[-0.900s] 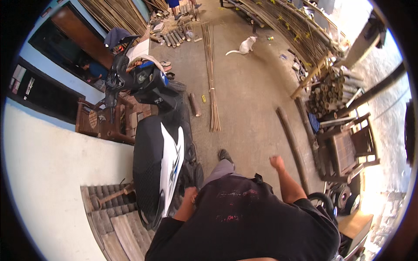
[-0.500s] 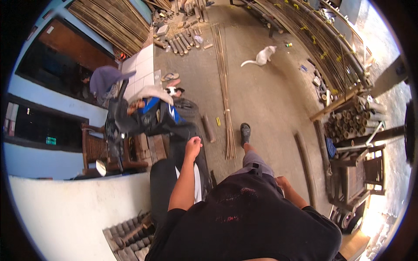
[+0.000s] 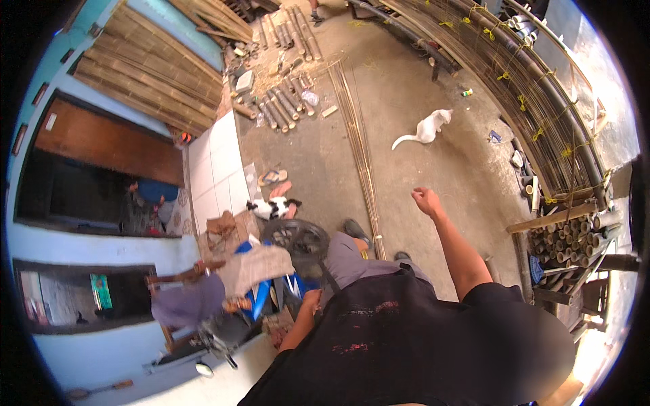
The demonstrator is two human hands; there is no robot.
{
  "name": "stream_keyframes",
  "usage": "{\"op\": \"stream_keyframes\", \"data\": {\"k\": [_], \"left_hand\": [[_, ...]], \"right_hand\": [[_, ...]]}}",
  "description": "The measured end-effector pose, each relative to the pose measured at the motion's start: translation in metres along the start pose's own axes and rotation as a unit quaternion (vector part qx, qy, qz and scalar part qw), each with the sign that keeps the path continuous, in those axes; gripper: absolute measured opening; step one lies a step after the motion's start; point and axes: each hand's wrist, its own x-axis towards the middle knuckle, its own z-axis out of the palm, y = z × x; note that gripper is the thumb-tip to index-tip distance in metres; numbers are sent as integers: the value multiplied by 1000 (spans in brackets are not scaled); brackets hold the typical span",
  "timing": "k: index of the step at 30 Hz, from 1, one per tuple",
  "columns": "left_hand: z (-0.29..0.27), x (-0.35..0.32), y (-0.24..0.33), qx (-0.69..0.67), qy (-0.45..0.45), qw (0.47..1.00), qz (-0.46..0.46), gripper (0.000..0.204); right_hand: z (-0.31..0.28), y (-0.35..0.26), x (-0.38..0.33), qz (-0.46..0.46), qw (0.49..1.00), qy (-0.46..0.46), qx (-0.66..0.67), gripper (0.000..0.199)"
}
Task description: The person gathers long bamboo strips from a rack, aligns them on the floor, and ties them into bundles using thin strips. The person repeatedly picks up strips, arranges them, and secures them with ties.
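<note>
right hand [image 3: 425, 201] over wide floor [image 3: 467, 196] — sticks [image 3: 358, 149] edging left, rack [image 3: 518, 88] edging right

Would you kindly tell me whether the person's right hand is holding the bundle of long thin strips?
No, the right hand is loosely curled and the bundle lies apart from it on the floor.

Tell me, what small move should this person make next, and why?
Perhaps take a short step with the right shoe, keeping it right of the long thin strips. Their near end lies between it and the left shoe, so treading there might slip. The white cat is farther ahead, apparently leaving room.
</note>
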Motion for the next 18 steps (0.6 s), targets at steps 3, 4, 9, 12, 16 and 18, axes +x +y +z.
{"op": "stream_keyframes", "data": {"k": [3,4,9,12,16,18], "left_hand": [[-46,78,100,-50,-124,990,41,30],[-51,95,146,-38,-102,992,66,30],[-59,161,429,112,-95,962,231,30],[-136,173,528,100,-3,964,248,28],[-162,234,660,147,20,942,301,35],[-156,253,712,184,37,934,304,37]], "right_hand": [[12,-54,76,-21,1000,18,-14,42],[20,-60,96,-5,999,30,-18,42],[85,85,133,170,968,98,-154,45],[152,28,115,390,905,-82,-148,51],[178,-4,152,412,905,-36,-96,59],[190,-19,189,412,908,-23,-68,61]]}}
